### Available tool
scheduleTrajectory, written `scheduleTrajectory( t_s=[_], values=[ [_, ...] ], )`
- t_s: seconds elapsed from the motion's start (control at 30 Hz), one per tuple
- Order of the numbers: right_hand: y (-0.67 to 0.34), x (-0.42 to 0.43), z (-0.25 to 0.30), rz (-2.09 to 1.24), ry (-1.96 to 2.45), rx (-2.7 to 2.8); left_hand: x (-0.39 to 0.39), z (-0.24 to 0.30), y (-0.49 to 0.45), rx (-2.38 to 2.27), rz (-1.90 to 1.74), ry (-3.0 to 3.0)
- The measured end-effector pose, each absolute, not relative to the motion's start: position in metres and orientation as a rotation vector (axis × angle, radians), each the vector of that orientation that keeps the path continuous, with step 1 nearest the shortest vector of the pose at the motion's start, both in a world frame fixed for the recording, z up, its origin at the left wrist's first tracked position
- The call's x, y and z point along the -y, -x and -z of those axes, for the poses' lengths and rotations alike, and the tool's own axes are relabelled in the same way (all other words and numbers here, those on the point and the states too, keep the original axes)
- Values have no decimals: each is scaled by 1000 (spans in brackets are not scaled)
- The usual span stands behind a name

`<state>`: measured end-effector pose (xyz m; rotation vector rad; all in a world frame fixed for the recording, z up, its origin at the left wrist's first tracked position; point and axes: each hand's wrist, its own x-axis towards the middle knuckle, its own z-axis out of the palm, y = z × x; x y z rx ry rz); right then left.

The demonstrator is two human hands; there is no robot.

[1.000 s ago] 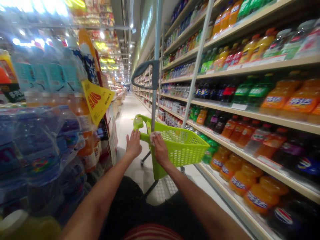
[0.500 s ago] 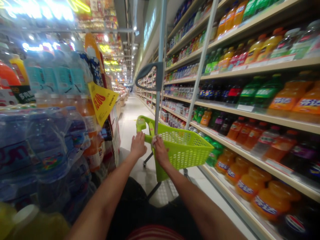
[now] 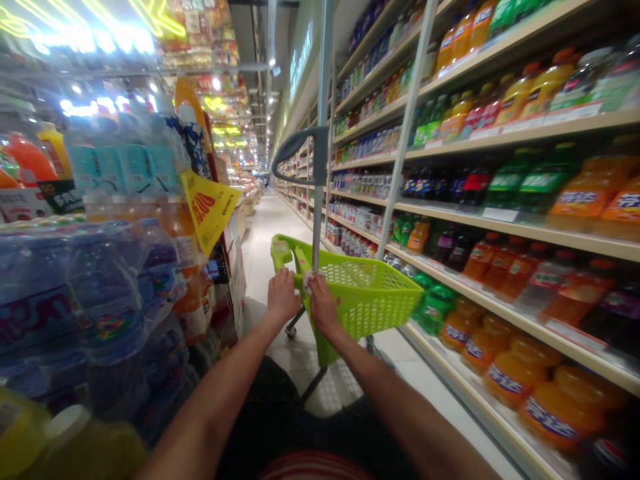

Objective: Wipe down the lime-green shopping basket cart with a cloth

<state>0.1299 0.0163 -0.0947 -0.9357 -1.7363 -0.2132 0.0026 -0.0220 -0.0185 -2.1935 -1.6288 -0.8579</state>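
Note:
A lime-green plastic shopping cart (image 3: 367,300) with a perforated basket stands in front of me. My left hand (image 3: 284,295) is closed over the near left part of its handle bar. Close beside it, my right hand (image 3: 324,303) is closed at the foot of the grey metal pole (image 3: 318,213) that rises from the cart. Something pale and crumpled, like a cloth or tissue (image 3: 307,279), shows at the right fingertips. A dark grey loop (image 3: 295,157) is fixed to the pole above both hands.
Shelves of bottled drinks (image 3: 525,230) line the right side. On the left stand stacked shrink-wrapped bottles (image 3: 105,293) with a yellow price sign (image 3: 207,210). A pale tiled aisle floor (image 3: 273,207) runs straight ahead between them.
My left hand has shifted slightly down and right, its fingers now more curled over the handle. My view has turned slightly; the side displays sit a little lower or further right. The right hand keeps its place.

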Motion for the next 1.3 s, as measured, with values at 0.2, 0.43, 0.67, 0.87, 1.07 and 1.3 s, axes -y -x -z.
scheduleTrajectory(
  t_s=[0.2,0.43,0.67,0.87,1.07,1.3],
  values=[
    [-118,-8,79,148,912,1785,24,13,6,1609,1002,2204],
    [-133,-12,64,35,960,1787,1,1,27,1564,722,2432],
    [-112,-1,47,32,948,1854,-10,8,29,1551,886,2432],
    [-123,2,50,68,938,1893,-7,3,48,1399,762,2483],
    [-136,-5,50,-3,951,1871,-17,-13,62,1360,473,2530],
    [-139,-5,54,18,946,1896,-16,-10,56,1416,587,2495]
  ],
)
